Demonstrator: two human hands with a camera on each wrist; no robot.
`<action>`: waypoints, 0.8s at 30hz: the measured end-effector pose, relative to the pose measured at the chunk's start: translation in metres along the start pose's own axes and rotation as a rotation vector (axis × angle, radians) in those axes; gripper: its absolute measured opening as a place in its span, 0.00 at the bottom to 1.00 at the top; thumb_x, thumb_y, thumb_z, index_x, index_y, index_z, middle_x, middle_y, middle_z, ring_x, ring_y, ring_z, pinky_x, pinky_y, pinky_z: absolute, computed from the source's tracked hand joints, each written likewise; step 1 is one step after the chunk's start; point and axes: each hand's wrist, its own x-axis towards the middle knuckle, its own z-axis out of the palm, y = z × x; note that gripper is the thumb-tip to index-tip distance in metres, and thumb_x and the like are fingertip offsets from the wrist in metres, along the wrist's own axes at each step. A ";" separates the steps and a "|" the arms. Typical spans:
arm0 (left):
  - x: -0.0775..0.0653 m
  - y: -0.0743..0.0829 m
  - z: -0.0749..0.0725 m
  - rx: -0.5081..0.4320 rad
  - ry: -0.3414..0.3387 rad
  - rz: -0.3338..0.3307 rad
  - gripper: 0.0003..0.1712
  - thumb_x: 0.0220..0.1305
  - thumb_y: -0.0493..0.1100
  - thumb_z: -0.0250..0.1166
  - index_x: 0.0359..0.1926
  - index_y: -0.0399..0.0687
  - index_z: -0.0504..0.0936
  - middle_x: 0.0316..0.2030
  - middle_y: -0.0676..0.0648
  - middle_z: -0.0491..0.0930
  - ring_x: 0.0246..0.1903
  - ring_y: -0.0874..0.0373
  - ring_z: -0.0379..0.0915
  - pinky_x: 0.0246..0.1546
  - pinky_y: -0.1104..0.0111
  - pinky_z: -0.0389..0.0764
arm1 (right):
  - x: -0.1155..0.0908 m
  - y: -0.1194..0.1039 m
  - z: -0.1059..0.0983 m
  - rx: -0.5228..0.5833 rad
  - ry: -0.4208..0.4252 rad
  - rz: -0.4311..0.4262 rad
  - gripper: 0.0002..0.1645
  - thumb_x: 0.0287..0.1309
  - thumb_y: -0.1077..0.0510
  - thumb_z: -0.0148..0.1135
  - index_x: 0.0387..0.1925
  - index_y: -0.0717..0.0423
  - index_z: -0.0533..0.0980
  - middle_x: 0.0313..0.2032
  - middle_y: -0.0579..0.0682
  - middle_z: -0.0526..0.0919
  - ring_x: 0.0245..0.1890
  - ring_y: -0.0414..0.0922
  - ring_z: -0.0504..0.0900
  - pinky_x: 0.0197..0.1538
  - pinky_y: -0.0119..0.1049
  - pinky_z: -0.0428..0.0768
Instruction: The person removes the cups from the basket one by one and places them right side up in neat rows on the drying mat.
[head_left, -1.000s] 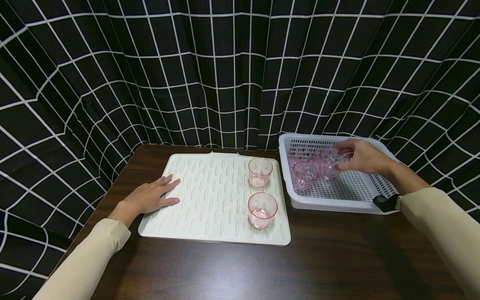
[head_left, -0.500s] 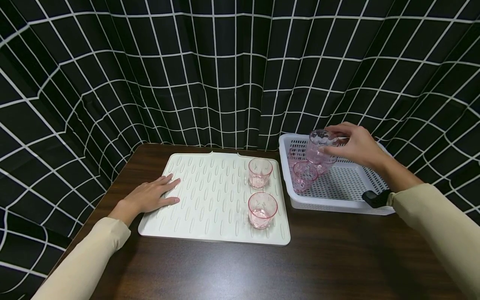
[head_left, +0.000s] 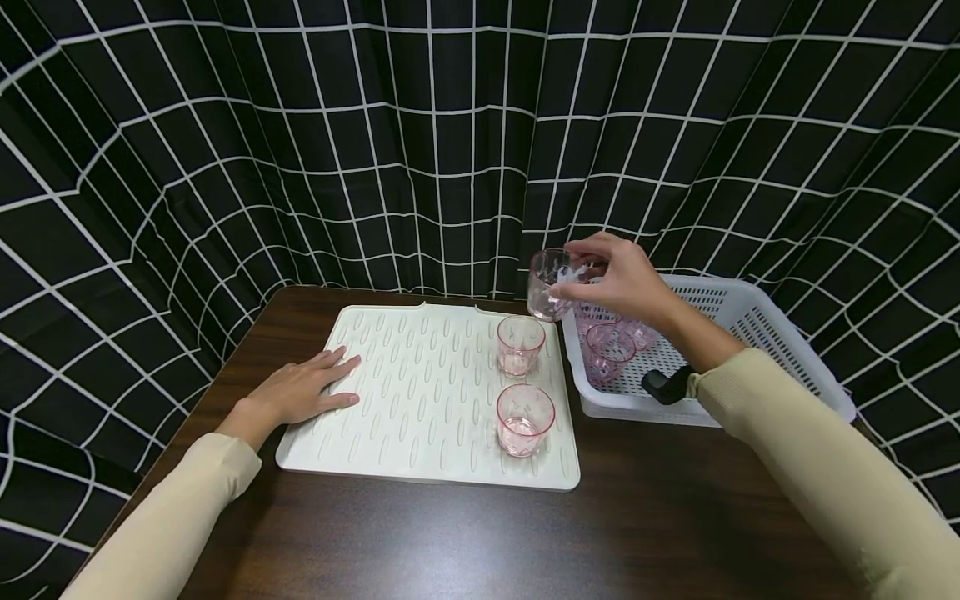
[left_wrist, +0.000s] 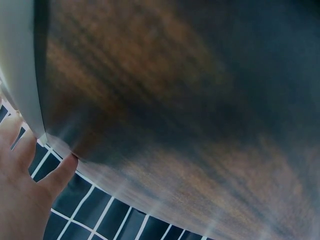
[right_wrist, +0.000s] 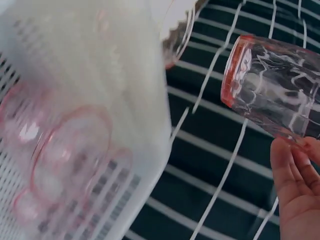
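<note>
the right hand pinches a glass near the basket, while the left hand rests, fingers spread, on the white mat.

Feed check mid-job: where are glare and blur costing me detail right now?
Head: mostly crisp, pale glare on the table toward the near edge; left wrist: table soft and smeary, left hand clearer; right wrist: basket and the pink glasses in it hazy, the held glass sharper but streaked with reflections.
</note>
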 end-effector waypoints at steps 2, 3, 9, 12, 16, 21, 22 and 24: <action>0.000 0.000 0.000 0.001 0.000 0.002 0.46 0.68 0.72 0.52 0.76 0.51 0.59 0.75 0.37 0.53 0.73 0.35 0.49 0.64 0.34 0.57 | 0.005 -0.008 0.011 0.013 -0.022 -0.022 0.39 0.48 0.52 0.78 0.60 0.66 0.76 0.51 0.59 0.77 0.49 0.55 0.81 0.53 0.50 0.81; 0.000 0.000 0.000 0.001 -0.001 0.002 0.46 0.68 0.72 0.52 0.76 0.51 0.59 0.75 0.37 0.53 0.73 0.35 0.49 0.64 0.34 0.57 | 0.007 -0.011 0.017 0.018 -0.031 -0.032 0.39 0.48 0.52 0.79 0.59 0.66 0.76 0.51 0.58 0.77 0.49 0.54 0.81 0.53 0.50 0.81; 0.001 -0.001 0.001 0.001 -0.003 -0.004 0.46 0.68 0.72 0.52 0.77 0.51 0.59 0.76 0.37 0.53 0.73 0.35 0.49 0.64 0.34 0.57 | 0.019 -0.030 0.046 0.000 -0.088 -0.101 0.41 0.47 0.50 0.79 0.60 0.67 0.76 0.48 0.57 0.78 0.43 0.50 0.81 0.46 0.44 0.83; 0.001 -0.002 0.002 0.004 -0.001 -0.004 0.46 0.67 0.72 0.52 0.76 0.51 0.59 0.75 0.37 0.53 0.73 0.35 0.49 0.64 0.34 0.57 | 0.024 -0.037 0.059 0.001 -0.114 -0.092 0.42 0.48 0.48 0.79 0.60 0.67 0.75 0.48 0.56 0.77 0.41 0.49 0.81 0.43 0.40 0.82; 0.001 -0.001 0.002 0.008 0.002 -0.004 0.46 0.67 0.71 0.53 0.76 0.51 0.60 0.75 0.37 0.53 0.73 0.35 0.49 0.64 0.35 0.58 | 0.030 -0.044 0.076 -0.007 -0.148 -0.081 0.42 0.48 0.46 0.78 0.60 0.67 0.76 0.47 0.56 0.78 0.40 0.49 0.79 0.42 0.39 0.80; 0.001 0.000 0.002 0.009 0.016 0.005 0.46 0.68 0.71 0.53 0.76 0.51 0.61 0.75 0.36 0.54 0.73 0.35 0.51 0.64 0.35 0.59 | 0.035 -0.050 0.096 -0.009 -0.182 -0.096 0.36 0.48 0.48 0.77 0.54 0.66 0.79 0.43 0.57 0.82 0.42 0.49 0.77 0.42 0.38 0.79; 0.001 0.000 0.002 0.008 0.018 0.007 0.46 0.68 0.72 0.52 0.76 0.51 0.61 0.75 0.36 0.55 0.73 0.35 0.51 0.64 0.35 0.59 | 0.036 -0.051 0.099 -0.010 -0.188 -0.091 0.33 0.48 0.48 0.78 0.51 0.65 0.81 0.42 0.56 0.82 0.41 0.49 0.77 0.41 0.37 0.78; 0.001 0.001 0.002 0.004 0.021 0.010 0.45 0.68 0.71 0.52 0.76 0.50 0.61 0.75 0.36 0.55 0.72 0.34 0.51 0.64 0.35 0.59 | 0.038 -0.053 0.106 -0.009 -0.207 -0.069 0.27 0.48 0.49 0.78 0.45 0.64 0.83 0.37 0.55 0.82 0.38 0.47 0.75 0.38 0.36 0.76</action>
